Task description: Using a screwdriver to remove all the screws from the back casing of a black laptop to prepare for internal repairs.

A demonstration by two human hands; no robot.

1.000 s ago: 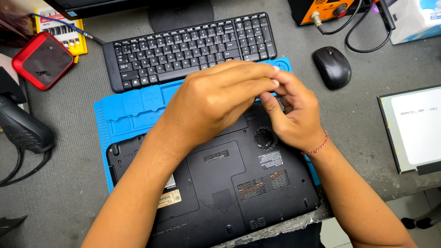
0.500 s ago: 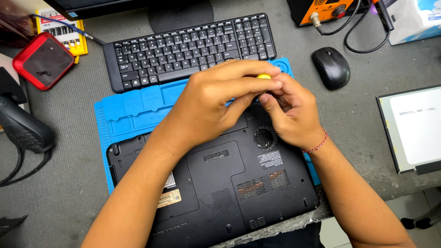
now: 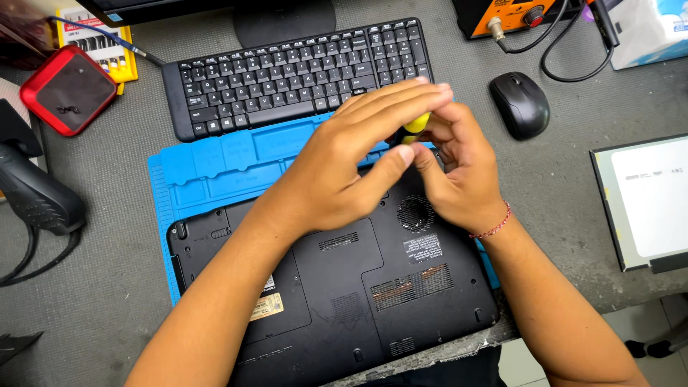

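A black laptop (image 3: 344, 301) lies upside down on a blue work mat (image 3: 215, 161). Both of my hands meet over its far right corner. My left hand (image 3: 351, 165) reaches across, its fingers laid over the yellow handle of a screwdriver (image 3: 416, 123) and its thumb pressed against the tool's lower part. My right hand (image 3: 462, 172), with a red bracelet at the wrist, curls around the same tool from the right. The screwdriver's tip is hidden behind the fingers.
A black keyboard (image 3: 294, 72) lies beyond the mat, a black mouse (image 3: 521, 104) to its right. A red case (image 3: 68, 89) and a yellow bit set (image 3: 107, 46) sit far left. An orange device (image 3: 509, 14) with cables stands far right; a flat screen panel (image 3: 645, 201) lies at right.
My left hand's fingers have straightened and lifted a little, so more of the yellow handle shows. Both hands stay over the laptop's far right corner.
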